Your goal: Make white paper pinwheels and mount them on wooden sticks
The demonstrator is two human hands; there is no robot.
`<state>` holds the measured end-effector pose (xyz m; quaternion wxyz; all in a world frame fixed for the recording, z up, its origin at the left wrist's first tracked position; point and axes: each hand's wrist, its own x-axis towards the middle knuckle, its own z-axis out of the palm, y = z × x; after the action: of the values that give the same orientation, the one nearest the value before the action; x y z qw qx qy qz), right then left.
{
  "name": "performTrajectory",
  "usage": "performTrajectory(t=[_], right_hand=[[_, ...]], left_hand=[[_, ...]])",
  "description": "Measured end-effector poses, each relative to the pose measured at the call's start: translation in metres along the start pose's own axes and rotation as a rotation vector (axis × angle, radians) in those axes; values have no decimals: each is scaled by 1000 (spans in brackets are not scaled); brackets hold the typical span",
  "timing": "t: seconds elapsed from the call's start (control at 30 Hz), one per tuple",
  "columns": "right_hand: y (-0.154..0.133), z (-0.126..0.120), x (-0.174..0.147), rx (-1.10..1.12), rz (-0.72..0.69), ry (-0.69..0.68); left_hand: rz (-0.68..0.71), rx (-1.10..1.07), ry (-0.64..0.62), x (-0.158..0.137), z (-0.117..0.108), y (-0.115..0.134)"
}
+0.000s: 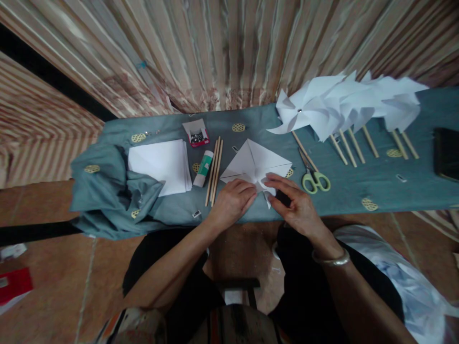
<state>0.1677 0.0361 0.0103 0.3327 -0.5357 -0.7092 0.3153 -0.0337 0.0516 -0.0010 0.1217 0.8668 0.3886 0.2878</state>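
Observation:
A white paper square (pixel 249 157), cut along its diagonals, lies turned like a diamond on the cloth-covered table, and one near flap is bent up toward its middle. My left hand (pixel 234 198) presses on the near left part of the paper with fingers together. Thumb and fingers of my right hand (pixel 296 205) pinch the bent flap at the near right. Green-handled scissors (pixel 315 181) rest just beyond my right hand. Left of the paper are several thin wooden sticks (pixel 214 172) and a green and white glue stick (pixel 203 168).
A stack of white paper (pixel 159 165) lies at the left. Behind the glue stick stands an open red box (pixel 198 137) of small metal pins. Several finished paper pinwheels (pixel 332 102) on sticks overlap at the back right. A dark object (pixel 446 153) sits at the right edge.

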Motion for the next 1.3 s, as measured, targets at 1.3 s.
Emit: performTrajectory(t=[1.3], right_hand=[[-10,22,26,-134,66,220]], left_hand=[[-140,-191,41,3,1,-10]])
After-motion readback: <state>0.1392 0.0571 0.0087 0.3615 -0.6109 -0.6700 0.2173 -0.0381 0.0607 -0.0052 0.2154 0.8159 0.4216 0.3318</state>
